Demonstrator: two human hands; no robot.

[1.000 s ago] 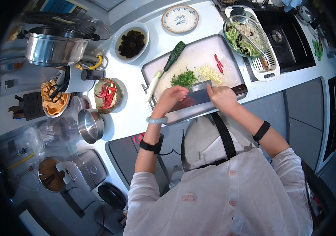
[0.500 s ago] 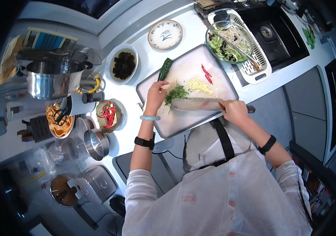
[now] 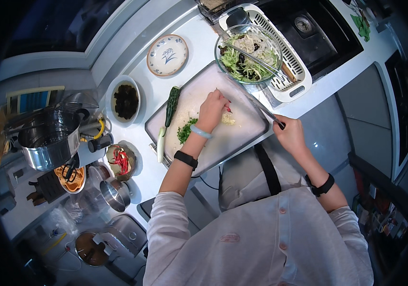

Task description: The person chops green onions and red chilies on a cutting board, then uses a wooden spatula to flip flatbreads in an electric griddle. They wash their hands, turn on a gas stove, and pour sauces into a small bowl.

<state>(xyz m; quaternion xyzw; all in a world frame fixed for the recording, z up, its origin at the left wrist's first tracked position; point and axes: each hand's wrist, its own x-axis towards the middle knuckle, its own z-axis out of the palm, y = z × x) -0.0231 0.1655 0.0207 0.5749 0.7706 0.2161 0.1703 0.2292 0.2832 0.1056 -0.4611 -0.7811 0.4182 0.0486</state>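
My left hand (image 3: 213,110) is over the cutting board (image 3: 248,125), its bent fingers closed on red chilli peppers (image 3: 229,109); red bits poke out beside the fingertips. Minced garlic (image 3: 229,120) lies just below them, partly covered by the hand. My right hand (image 3: 290,135) grips the dark handle of a kitchen knife (image 3: 267,113) at the board's right edge, its blade seen nearly edge-on. Chopped green herbs (image 3: 184,131) sit left of my left wrist. Along the board's left side rest a dark green cucumber (image 3: 172,107) and a pale stalk piece (image 3: 160,145).
A glass bowl (image 3: 247,78) of shredded vegetables with chopsticks stands beyond the board, by a white drain basket (image 3: 302,86) and the dark sink (image 3: 328,40). A patterned plate (image 3: 167,55), a bowl of dark soaked food (image 3: 125,101) and a bowl with red strips (image 3: 121,159) stand left.
My left hand has moved right from beside the cucumber to the chillies. The knife has left its place by the herbs for the board's right edge, blade turned edge-on. The view has shifted.
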